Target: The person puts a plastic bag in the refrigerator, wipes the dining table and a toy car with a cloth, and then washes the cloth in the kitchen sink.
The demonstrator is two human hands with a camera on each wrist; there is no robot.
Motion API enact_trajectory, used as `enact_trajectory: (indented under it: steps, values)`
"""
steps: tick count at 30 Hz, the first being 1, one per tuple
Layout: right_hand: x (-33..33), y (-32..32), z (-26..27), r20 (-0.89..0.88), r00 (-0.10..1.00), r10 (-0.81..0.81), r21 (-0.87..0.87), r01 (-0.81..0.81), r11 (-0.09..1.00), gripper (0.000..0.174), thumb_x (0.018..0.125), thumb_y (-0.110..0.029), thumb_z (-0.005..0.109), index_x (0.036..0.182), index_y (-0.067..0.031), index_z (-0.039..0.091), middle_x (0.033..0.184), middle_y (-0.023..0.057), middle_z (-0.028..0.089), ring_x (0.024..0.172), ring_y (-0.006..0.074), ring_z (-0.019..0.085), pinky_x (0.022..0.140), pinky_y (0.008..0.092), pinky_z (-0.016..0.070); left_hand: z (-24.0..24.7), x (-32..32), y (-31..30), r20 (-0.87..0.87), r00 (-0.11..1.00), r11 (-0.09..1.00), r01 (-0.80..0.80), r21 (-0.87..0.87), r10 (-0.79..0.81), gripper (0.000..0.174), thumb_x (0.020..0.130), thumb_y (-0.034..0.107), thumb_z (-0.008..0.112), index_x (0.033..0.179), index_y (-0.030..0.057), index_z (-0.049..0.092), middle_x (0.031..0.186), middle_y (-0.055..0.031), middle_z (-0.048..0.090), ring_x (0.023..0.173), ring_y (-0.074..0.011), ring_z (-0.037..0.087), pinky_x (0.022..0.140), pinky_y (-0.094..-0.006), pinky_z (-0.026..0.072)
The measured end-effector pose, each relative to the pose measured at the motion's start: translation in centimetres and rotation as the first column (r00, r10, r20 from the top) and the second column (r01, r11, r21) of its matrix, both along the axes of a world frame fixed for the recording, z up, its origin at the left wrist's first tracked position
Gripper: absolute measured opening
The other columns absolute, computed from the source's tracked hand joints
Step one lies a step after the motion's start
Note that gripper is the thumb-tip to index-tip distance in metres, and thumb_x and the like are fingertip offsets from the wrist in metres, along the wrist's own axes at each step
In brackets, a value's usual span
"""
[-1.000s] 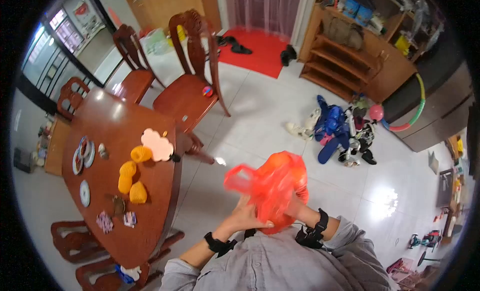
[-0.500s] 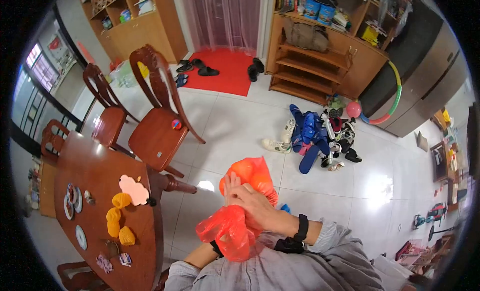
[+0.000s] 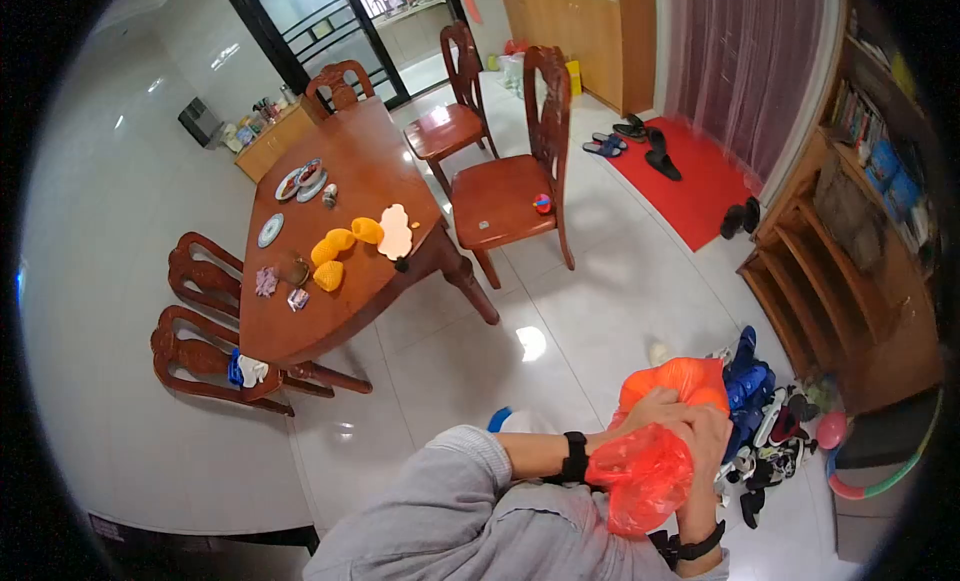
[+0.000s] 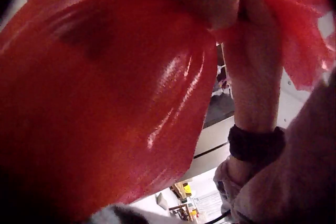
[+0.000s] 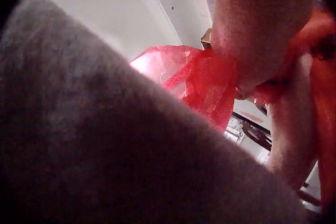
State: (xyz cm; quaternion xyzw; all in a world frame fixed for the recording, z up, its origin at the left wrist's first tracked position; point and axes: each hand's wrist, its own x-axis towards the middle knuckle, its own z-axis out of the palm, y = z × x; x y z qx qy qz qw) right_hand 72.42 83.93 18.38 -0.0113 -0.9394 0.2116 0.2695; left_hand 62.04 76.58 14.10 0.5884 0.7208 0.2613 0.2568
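Both my hands hold a red-orange plastic bag (image 3: 668, 381) in front of my chest, over the tiled floor. My left hand (image 3: 655, 409) grips the bunched plastic at the bag's neck, below the full orange bulge. My right hand (image 3: 712, 436) comes up from below and grips the loose red part (image 3: 640, 476) beside it. In the left wrist view the red bag (image 4: 105, 98) fills the picture, with my right forearm and its black wristband (image 4: 256, 144) next to it. The right wrist view shows crumpled red plastic (image 5: 202, 85) behind a grey sleeve (image 5: 94, 145). The bag's contents are hidden.
A wooden dining table (image 3: 355, 161) with yellow knitted items (image 3: 330, 251) and small plates stands at the left, ringed by wooden chairs (image 3: 505, 186). A pile of shoes (image 3: 775, 421) lies on the floor by my hands. A wooden shelf unit (image 3: 850, 281) and a red mat (image 3: 690, 186) are to the right.
My view has swung round, so the table now lies far to the upper left. The bag and both hands have shifted to the lower right, still gripped together.
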Motion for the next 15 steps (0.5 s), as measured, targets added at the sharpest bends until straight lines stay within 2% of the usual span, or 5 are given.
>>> enact_trajectory:
  steps: [3, 6, 9, 12, 15]
  values:
    - [4.0, 3.4, -1.6, 0.008, 0.986, -0.166, 0.055, 0.166, 0.985, 0.027, 0.061, -0.013, 0.061, 0.088, -0.0129, 0.062, 0.089, 0.0053, 0.054, 0.088, 0.0260, 0.050, 0.079, 0.0393, 0.0367, 0.2, 3.5, 3.1, 0.059, 0.995, 0.996, 0.075, 0.049, -0.077, 0.027, 0.079, 0.015, 0.064, 0.103, 0.0074, 0.054, 0.095, -0.0023, 0.057, 0.101, -0.0173, 0.051, 0.089, -0.0343, 0.0413]
    - [7.5, 6.2, -2.6, -0.033, 0.974, -0.224, -0.004, 0.224, 0.975, 0.031, 0.063, -0.014, 0.058, 0.094, -0.0145, 0.062, 0.090, 0.0039, 0.054, 0.087, 0.0245, 0.050, 0.080, 0.0393, 0.0364, -1.7, 5.9, 5.2, 0.309, 0.918, 0.967, 0.219, 0.129, -0.249, 0.026, 0.080, 0.014, 0.063, 0.103, 0.0074, 0.054, 0.096, -0.0027, 0.057, 0.100, -0.0169, 0.051, 0.087, -0.0333, 0.0425]
    - [9.9, 8.0, -1.3, -0.050, 0.945, -0.322, -0.157, 0.311, 0.937, 0.033, 0.065, -0.017, 0.058, 0.098, -0.0159, 0.061, 0.088, 0.0032, 0.053, 0.086, 0.0228, 0.049, 0.080, 0.0379, 0.0350, -3.1, 7.9, 7.7, 0.621, 0.699, 0.934, 0.303, 0.191, -0.354, 0.026, 0.080, 0.013, 0.062, 0.104, 0.0074, 0.053, 0.098, -0.0030, 0.057, 0.100, -0.0164, 0.052, 0.086, -0.0323, 0.0436]
    - [12.6, 10.4, -1.5, 0.001, 0.908, -0.419, 0.017, 0.419, 0.908, 0.032, 0.065, -0.019, 0.059, 0.097, -0.0146, 0.061, 0.087, 0.0036, 0.053, 0.087, 0.0233, 0.049, 0.078, 0.0369, 0.0343, -4.7, 9.8, 10.1, 0.830, 0.426, 0.919, 0.316, 0.237, -0.361, 0.026, 0.081, 0.012, 0.061, 0.105, 0.0074, 0.052, 0.099, -0.0034, 0.056, 0.099, -0.0160, 0.052, 0.084, -0.0313, 0.0448]
    - [16.2, 14.0, -2.3, 0.058, 0.894, -0.444, 0.023, 0.443, 0.896, 0.035, 0.066, -0.020, 0.059, 0.100, -0.0122, 0.058, 0.088, 0.0051, 0.052, 0.089, 0.0252, 0.049, 0.076, 0.0382, 0.0348, -7.0, 12.3, 13.5, 0.920, 0.180, 0.913, 0.287, 0.289, -0.348, 0.026, 0.082, 0.012, 0.061, 0.106, 0.0074, 0.052, 0.101, -0.0038, 0.056, 0.098, -0.0156, 0.053, 0.083, -0.0303, 0.0460]
